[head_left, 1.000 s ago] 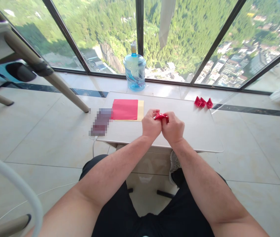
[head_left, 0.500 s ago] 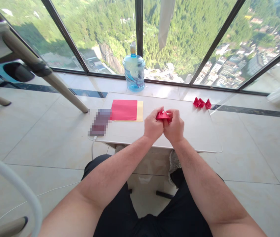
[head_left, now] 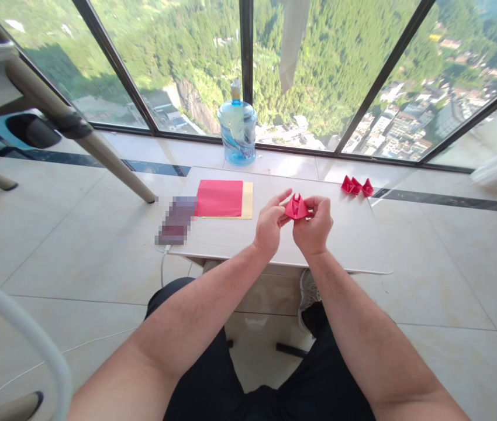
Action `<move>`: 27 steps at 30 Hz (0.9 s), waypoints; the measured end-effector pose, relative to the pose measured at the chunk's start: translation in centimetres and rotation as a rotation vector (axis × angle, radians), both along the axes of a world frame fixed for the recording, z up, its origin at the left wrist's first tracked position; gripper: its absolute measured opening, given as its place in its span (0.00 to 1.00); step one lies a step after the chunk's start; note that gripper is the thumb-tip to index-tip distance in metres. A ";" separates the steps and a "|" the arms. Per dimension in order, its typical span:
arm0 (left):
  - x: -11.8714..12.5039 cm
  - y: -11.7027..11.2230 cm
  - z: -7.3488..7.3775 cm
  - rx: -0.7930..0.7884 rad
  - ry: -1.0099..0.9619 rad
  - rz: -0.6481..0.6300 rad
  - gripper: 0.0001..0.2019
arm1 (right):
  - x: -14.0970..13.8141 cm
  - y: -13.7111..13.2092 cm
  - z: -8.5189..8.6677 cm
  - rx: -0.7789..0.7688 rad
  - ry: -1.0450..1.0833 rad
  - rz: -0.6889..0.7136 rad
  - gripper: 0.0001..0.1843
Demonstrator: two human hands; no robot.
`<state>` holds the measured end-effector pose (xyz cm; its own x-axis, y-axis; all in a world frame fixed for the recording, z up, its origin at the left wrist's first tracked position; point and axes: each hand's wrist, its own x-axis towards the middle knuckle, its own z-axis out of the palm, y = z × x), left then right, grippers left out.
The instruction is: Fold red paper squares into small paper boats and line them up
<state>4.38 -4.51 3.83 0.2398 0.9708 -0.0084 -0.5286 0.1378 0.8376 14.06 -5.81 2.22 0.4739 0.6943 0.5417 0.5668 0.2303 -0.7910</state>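
Two bare hands meet above a low white table (head_left: pixel 345 245), seen from the person's own head looking down. The left hand (head_left: pixel 269 225) and the right hand (head_left: pixel 314 225) hold a small folded red paper (head_left: pixel 296 207) between them, lifted just clear of the tabletop near its middle. The right hand pinches the paper's right side between thumb and curled fingers. The left hand's forefinger and thumb are a little parted, their tips on the paper's left side. The paper rises to a point on top.

On the table's left part lies a flat red sheet (head_left: pixel 220 197) on top of a cream sheet (head_left: pixel 248 200), whose edge shows along the right. A blurred dark object (head_left: pixel 176 219) sits at the table's left edge, with a thin white cable (head_left: pixel 162 269) hanging below it. At the far right corner, well apart from the hands, stand three small folded red shapes (head_left: pixel 356 186) in a tight row.

The floor (head_left: pixel 55 234) is pale glossy tile. Beyond the table a large blue water bottle (head_left: pixel 237 130) stands against floor-to-ceiling windows (head_left: pixel 178 52) with dark frames; far below are green wooded slopes and town rooftops. A beige furniture leg (head_left: pixel 77 131) slants across the upper left, and a white curved tube (head_left: pixel 24 327) crosses the lower left. The person wears black shorts, and a grey shoe (head_left: pixel 307 289) shows under the table.
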 end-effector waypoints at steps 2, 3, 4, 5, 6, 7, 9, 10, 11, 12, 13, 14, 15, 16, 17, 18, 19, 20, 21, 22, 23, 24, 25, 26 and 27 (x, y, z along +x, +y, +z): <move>-0.1 0.0 0.2 -0.059 -0.014 -0.004 0.20 | 0.0 0.0 0.1 0.013 -0.012 0.002 0.11; -0.1 0.0 0.3 -0.072 -0.005 0.003 0.18 | 0.0 -0.1 0.1 0.020 -0.018 0.007 0.11; -0.1 0.0 0.3 -0.079 0.004 0.009 0.16 | -0.1 -0.1 0.2 0.028 -0.025 0.014 0.12; -0.1 0.0 0.4 -0.080 0.009 0.011 0.14 | -0.1 -0.1 0.3 0.037 -0.032 0.020 0.12; -0.1 -0.1 0.5 -0.077 0.010 0.011 0.14 | -0.2 -0.2 0.4 0.044 -0.038 0.026 0.12; -0.1 -0.1 0.5 -0.071 0.009 0.013 0.13 | -0.2 -0.2 0.5 0.048 -0.042 0.026 0.12; -0.1 -0.2 0.6 -0.063 0.006 0.014 0.13 | -0.3 -0.3 0.6 0.038 -0.043 0.008 0.10; -0.2 -0.2 0.6 -0.065 0.005 0.014 0.13 | -0.3 -0.3 0.6 0.031 -0.041 -0.004 0.09; -0.2 -0.2 0.6 -0.072 0.001 0.013 0.13 | -0.3 -0.3 0.6 0.027 -0.037 -0.014 0.08; -0.2 -0.2 0.6 -0.081 -0.007 0.011 0.13 | -0.2 -0.3 0.6 0.029 -0.033 -0.017 0.08; -0.2 -0.2 0.6 -0.091 -0.016 0.008 0.13 | -0.2 -0.2 0.5 0.037 -0.029 -0.012 0.07; -0.2 -0.2 0.6 -0.098 -0.023 0.005 0.13 | -0.2 -0.2 0.5 0.048 -0.029 -0.004 0.07; -0.2 -0.2 0.6 -0.100 -0.026 0.000 0.13 | -0.1 -0.2 0.4 0.060 -0.034 0.004 0.07; -0.2 -0.2 0.6 -0.099 -0.023 -0.006 0.13 | -0.1 -0.1 0.4 0.070 -0.042 0.008 0.07; -0.2 -0.2 0.6 -0.094 -0.015 -0.014 0.13 | -0.1 -0.1 0.4 0.078 -0.052 0.007 0.07; -0.2 -0.3 0.6 -0.090 -0.003 -0.022 0.14 | 0.0 -0.1 0.3 0.083 -0.065 0.001 0.07; -0.2 -0.3 0.7 -0.087 0.010 -0.029 0.14 | 0.0 -0.1 0.3 0.086 -0.078 -0.008 0.07; -0.3 -0.4 0.7 -0.086 0.020 -0.036 0.15 | 0.0 -0.1 0.3 0.088 -0.090 -0.016 0.07; -0.3 -0.4 0.8 -0.089 0.028 -0.041 0.15 | 0.0 -0.1 0.3 0.091 -0.099 -0.022 0.06; -0.3 -0.5 0.9 -0.092 0.033 -0.044 0.16 | 0.0 -0.1 0.3 0.096 -0.109 -0.024 0.05; -0.4 -0.5 0.9 -0.092 0.036 -0.045 0.16 | -0.1 -0.1 0.3 0.104 -0.118 -0.025 0.05; -0.5 -0.4 1.0 -0.090 0.039 -0.047 0.17 | -0.1 0.0 0.4 0.113 -0.125 -0.023 0.04; -0.6 -0.4 1.0 -0.086 0.040 -0.051 0.17 | -0.1 0.0 0.4 0.118 -0.127 -0.019 0.04; -0.7 -0.3 1.1 -0.082 0.041 -0.055 0.18 | -0.1 0.0 0.5 0.113 -0.118 -0.014 0.04; -0.9 -0.1 1.1 -0.082 0.042 -0.057 0.18 | 0.0 0.0 0.6 0.093 -0.097 -0.005 0.05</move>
<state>3.49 -4.64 4.93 0.2923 0.9513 -0.0980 -0.4829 0.2353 0.8435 14.03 -5.78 2.82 0.4198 0.6369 0.6466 0.6407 0.2967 -0.7081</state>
